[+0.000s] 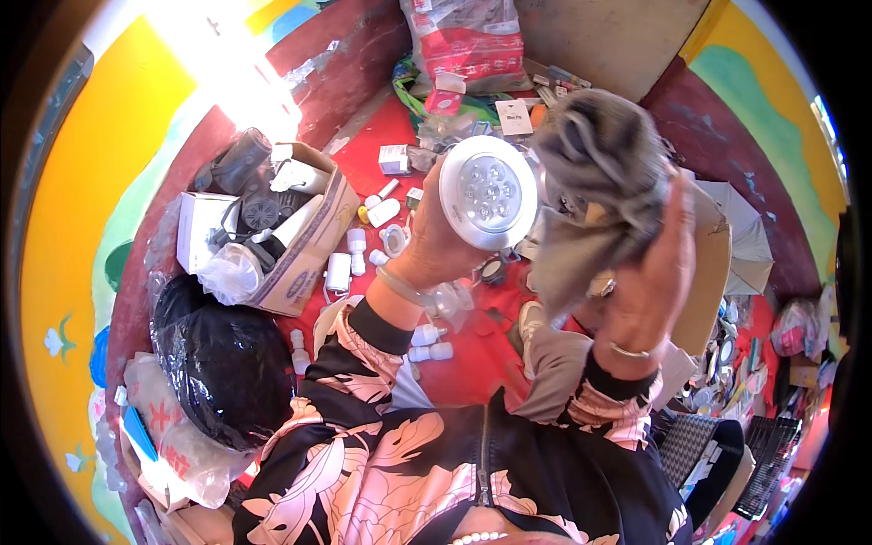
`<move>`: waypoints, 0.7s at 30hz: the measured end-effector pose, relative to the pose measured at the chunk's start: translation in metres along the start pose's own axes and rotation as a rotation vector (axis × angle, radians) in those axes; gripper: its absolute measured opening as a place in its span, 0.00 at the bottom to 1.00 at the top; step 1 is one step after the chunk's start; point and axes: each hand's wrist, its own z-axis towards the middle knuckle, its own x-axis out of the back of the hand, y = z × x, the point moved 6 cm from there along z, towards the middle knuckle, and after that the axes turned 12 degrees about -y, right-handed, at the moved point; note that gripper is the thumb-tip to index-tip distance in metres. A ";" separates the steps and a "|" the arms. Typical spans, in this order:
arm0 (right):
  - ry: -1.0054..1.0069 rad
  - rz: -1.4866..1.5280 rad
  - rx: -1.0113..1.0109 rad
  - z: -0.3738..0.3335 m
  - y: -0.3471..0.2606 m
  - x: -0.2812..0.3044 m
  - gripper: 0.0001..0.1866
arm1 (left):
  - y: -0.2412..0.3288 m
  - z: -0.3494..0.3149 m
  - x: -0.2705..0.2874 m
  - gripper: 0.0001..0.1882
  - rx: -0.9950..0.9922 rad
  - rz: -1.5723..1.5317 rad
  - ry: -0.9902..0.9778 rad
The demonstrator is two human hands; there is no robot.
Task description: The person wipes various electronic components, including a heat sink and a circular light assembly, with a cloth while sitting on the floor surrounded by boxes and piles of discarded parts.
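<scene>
My left hand [430, 238] grips a round white LED downlight [489, 193] by its side, its face with several small clear lenses turned up. Close to its right, my right hand [649, 272] holds a grey-brown cloth [599, 163], bunched at the top with a flap hanging down. The cloth is smeared by motion, and a narrow gap shows between it and the lamp's rim. Part of the right hand's fingers is hidden behind the cloth.
Below lies a red sheet [472, 363] with several white lamp fittings [338, 272]. At left stand a cardboard box [309, 241] of dark and white items and a black plastic bag [218, 363]. An open carton [713, 272] is at right; a printed sack [468, 45] stands at the back.
</scene>
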 end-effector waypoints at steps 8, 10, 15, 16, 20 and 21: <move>-0.378 -1.030 0.265 -0.008 0.042 -0.032 0.15 | 0.027 0.010 -0.010 0.25 0.110 -0.213 0.048; -0.420 -1.012 0.290 -0.010 0.040 -0.042 0.15 | 0.030 0.011 -0.007 0.25 0.072 -0.031 0.008; -0.663 -1.030 0.222 -0.017 0.043 -0.062 0.13 | 0.027 0.010 -0.005 0.27 0.069 0.052 -0.092; -0.718 -1.045 0.210 -0.019 0.042 -0.064 0.12 | 0.028 0.013 -0.005 0.27 0.119 0.003 -0.142; -1.089 -1.001 0.122 -0.024 0.041 -0.069 0.14 | -0.031 -0.012 -0.008 0.39 0.518 -0.845 0.069; -1.203 -0.989 0.102 -0.027 0.041 -0.069 0.15 | -0.027 -0.011 -0.007 0.41 0.476 -0.805 0.009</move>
